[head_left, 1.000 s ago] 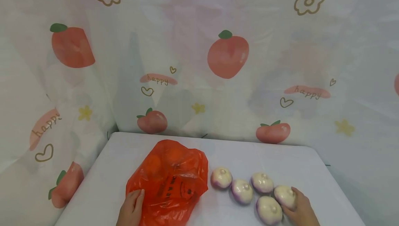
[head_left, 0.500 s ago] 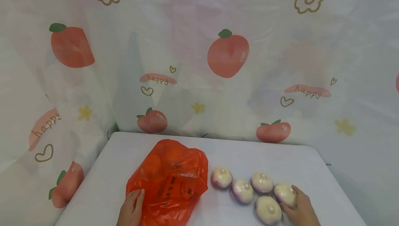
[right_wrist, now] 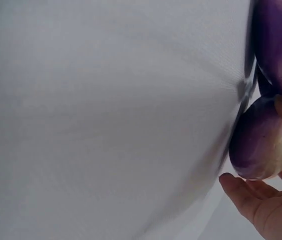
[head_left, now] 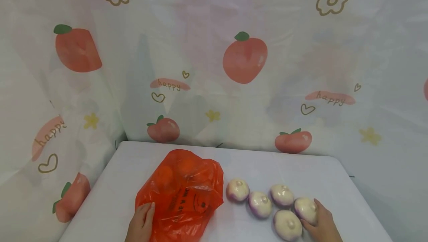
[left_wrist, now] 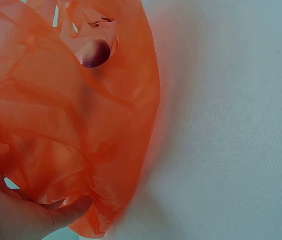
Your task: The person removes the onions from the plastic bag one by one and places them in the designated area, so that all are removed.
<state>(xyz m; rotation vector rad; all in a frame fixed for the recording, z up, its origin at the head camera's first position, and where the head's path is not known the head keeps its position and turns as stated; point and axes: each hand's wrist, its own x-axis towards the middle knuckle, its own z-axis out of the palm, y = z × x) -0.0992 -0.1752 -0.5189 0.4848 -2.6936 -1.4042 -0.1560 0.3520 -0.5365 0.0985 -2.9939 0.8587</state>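
Note:
A red plastic bag with black print lies on the left of the table, and orange round shapes show dimly through its film. My left hand holds the bag's near left edge between thumb and fingers, also plain in the left wrist view. To the right lie several purple-and-white turnips, glossy, with nubs on top. My right hand grips the rightmost turnip, thumb on one side and fingers on the other. The front turnip is close beside its thumb. The right wrist view shows the held turnip resting on the cloth.
A white cloth covers the table. Behind and to the left hangs a pale curtain printed with peaches, flowers and hearts. In the left wrist view a purple-and-white turnip shows at the bag's gap; whether it is inside I cannot tell.
The front turnip has shifted very slightly left since a second ago. Both hands and the bag have stayed almost in place.

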